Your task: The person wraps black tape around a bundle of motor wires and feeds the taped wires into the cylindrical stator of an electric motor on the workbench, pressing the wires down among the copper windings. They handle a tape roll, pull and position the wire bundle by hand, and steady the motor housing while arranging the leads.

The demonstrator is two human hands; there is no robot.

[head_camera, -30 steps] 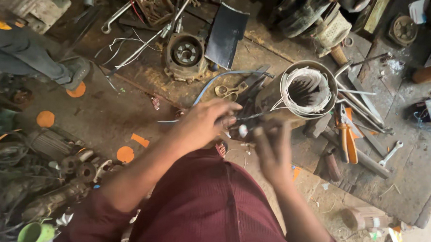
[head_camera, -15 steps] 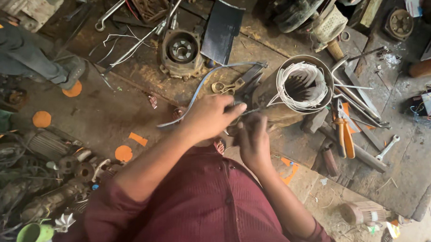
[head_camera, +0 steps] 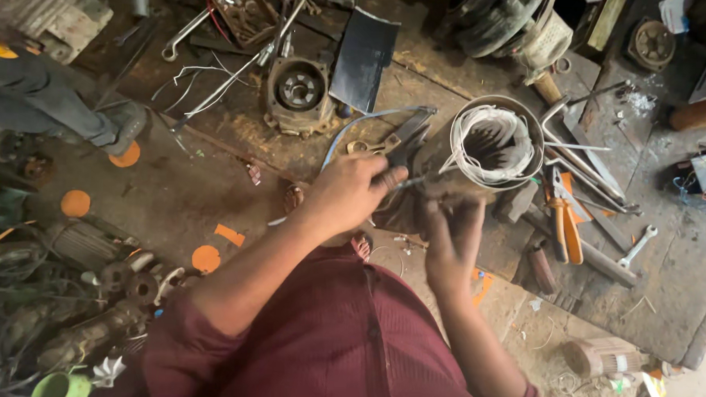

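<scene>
Stator housing, the grey metal cylinder with white wire windings (head_camera: 492, 145), sits on the floor just beyond your hands, right of centre. Since 1 second ago your 2 hands have drawn together: your left hand (head_camera: 353, 192) now has its grip closed on a thin dark tool or wire end, too small to tell, pointed at the housing. Your right hand (head_camera: 453, 229) is blurred; its grip I cannot tell. Orange-handled pliers (head_camera: 563, 221) lie to the right.
</scene>
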